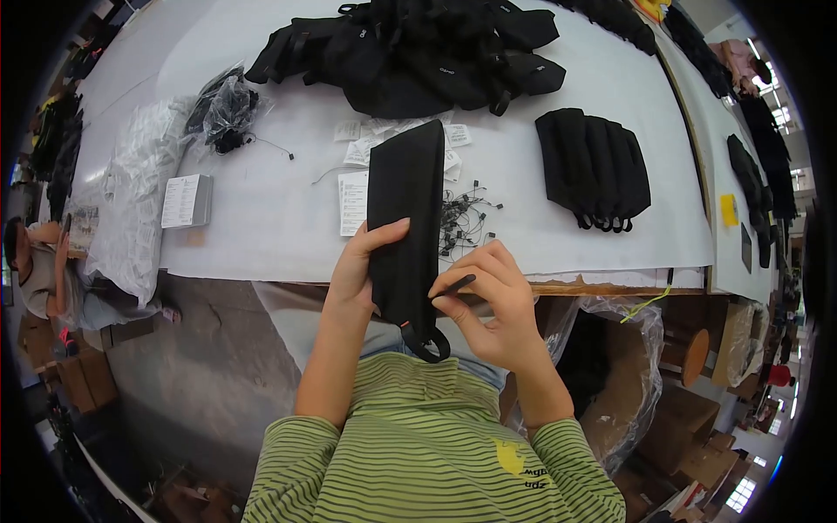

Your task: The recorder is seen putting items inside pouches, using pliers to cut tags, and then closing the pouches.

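A long black fabric pouch [405, 192] with a small loop at its lower end is held upright over the table's near edge. My left hand [351, 272] grips it along its left side, thumb across the front. At the right edge of the pouch, my right hand [497, 301] pinches a short, thin black piece [459, 284] between thumb and fingers; whether it is joined to the pouch I cannot tell. Just beyond the pouch lie black tag strings [469, 218] in a tangle and white printed tags [353, 199], partly hidden behind it.
Black pouches [410, 74] are heaped at the far side of the white table [288, 231]. Several more pouches [593, 166] lie in a row at right. A tag stack [186, 201] and clear plastic bags [139, 192] are on the left. A plastic-lined box [623, 388] stands below right.
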The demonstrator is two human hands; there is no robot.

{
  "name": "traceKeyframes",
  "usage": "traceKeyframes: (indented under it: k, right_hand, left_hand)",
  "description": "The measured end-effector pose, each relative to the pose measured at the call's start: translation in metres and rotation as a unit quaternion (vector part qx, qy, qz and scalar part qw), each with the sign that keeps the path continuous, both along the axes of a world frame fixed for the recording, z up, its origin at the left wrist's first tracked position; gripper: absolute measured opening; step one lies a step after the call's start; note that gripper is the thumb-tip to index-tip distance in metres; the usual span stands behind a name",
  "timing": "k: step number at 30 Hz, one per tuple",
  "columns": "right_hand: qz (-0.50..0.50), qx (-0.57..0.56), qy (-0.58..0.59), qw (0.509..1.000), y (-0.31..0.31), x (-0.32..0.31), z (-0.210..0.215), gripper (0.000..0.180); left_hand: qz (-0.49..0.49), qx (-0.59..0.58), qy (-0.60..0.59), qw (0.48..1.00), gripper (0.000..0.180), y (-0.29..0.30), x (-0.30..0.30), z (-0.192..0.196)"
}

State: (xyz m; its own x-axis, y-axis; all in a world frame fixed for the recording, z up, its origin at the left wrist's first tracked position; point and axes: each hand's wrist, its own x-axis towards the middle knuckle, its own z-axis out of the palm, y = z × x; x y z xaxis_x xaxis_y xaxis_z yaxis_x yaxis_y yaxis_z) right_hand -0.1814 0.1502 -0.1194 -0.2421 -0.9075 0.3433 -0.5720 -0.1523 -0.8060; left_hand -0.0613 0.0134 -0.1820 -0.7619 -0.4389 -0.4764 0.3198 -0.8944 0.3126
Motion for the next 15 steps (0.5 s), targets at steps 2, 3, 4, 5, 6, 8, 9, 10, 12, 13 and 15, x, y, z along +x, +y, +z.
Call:
traceKeyframes:
  k: [2, 3, 4, 5, 6, 8, 9, 10, 12, 13, 15]
  right_hand:
    - [0.014, -0.001, -0.020, 1.000, 0.000, 0.003, 0.001, 0.016]
    - [0.015, -0.001, -0.020, 1.000, 0.000, 0.004, 0.001, 0.016]
    - [0.014, 0.004, -0.014, 1.000, 0.001, 0.006, 0.001, 0.016]
    - [0.012, 0.008, -0.007, 1.000, 0.001, 0.006, 0.001, 0.016]
    - [0.012, 0.009, -0.008, 1.000, 0.001, 0.006, 0.001, 0.016]
    - [0.017, -0.003, 0.008, 1.000, 0.002, 0.005, 0.001, 0.017]
    - [0.017, -0.003, 0.007, 1.000, 0.000, 0.001, 0.001, 0.017]
    - [-0.025, -0.033, 0.047, 0.998, -0.004, -0.006, 0.002, 0.017]
    - [-0.121, -0.085, 0.074, 0.986, -0.011, -0.020, 0.003, 0.016]
    - [-0.174, -0.107, 0.061, 0.977, -0.014, -0.027, 0.004, 0.014]
    - [-0.254, -0.130, 0.076, 0.955, -0.021, -0.036, 0.014, 0.011]
  left_hand:
    - [-0.001, 0.013, 0.005, 1.000, 0.027, -0.007, 0.002, -0.008]
    - [-0.003, 0.024, 0.013, 1.000, 0.028, -0.010, 0.002, -0.010]
    - [-0.002, 0.025, 0.013, 1.000, 0.028, -0.009, 0.002, -0.010]
    - [0.007, 0.018, -0.004, 1.000, 0.029, -0.008, 0.002, -0.007]
    - [0.014, 0.011, -0.021, 1.000, 0.030, -0.006, 0.003, -0.005]
    - [0.010, -0.044, -0.030, 0.999, 0.035, -0.002, 0.000, 0.005]
    - [0.005, -0.099, -0.039, 0.994, 0.041, 0.000, -0.001, 0.009]
    - [0.005, -0.099, -0.039, 0.994, 0.041, 0.003, -0.002, 0.011]
    - [-0.071, -0.239, -0.022, 0.968, 0.051, 0.009, -0.002, 0.016]
    - [-0.102, -0.223, -0.031, 0.969, 0.058, 0.012, -0.002, 0.019]
    - [-0.127, -0.223, -0.031, 0.966, 0.057, 0.014, -0.005, 0.013]
